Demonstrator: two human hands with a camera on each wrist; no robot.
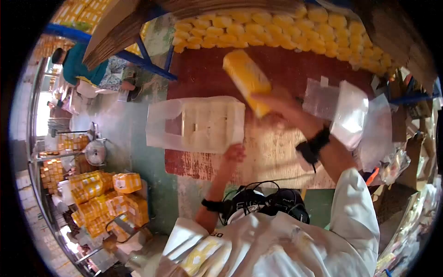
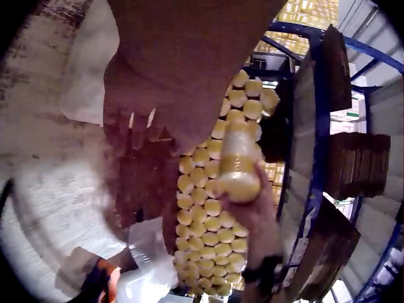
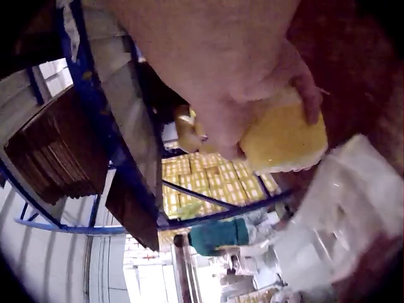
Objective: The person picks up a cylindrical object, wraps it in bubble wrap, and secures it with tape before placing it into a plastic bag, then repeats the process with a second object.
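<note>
My right hand (image 1: 281, 106) grips an elongated yellow-wrapped pack (image 1: 249, 81), held tilted above the table. Its rounded, yellow end (image 3: 287, 142) shows beneath the fingers in the right wrist view, and in the left wrist view the pack (image 2: 240, 161) has a pale band round its middle. On the table lies a translucent plastic bag (image 1: 161, 129) with beige, block-like contents (image 1: 207, 122) showing through its right part. My left hand (image 1: 234, 153) is at the bag's near right corner, fingers loosely bent and slightly apart.
Rows of yellow-ended packs (image 1: 258, 32) line the table's far side. Clear plastic bags (image 1: 353, 113) lie at the right beside an orange-handled tool (image 1: 372, 176). Blue rack bars (image 1: 147, 62) stand at the back left, with a seated person (image 1: 85, 67) beyond. Yellow bundles (image 1: 99, 198) are stacked at the left.
</note>
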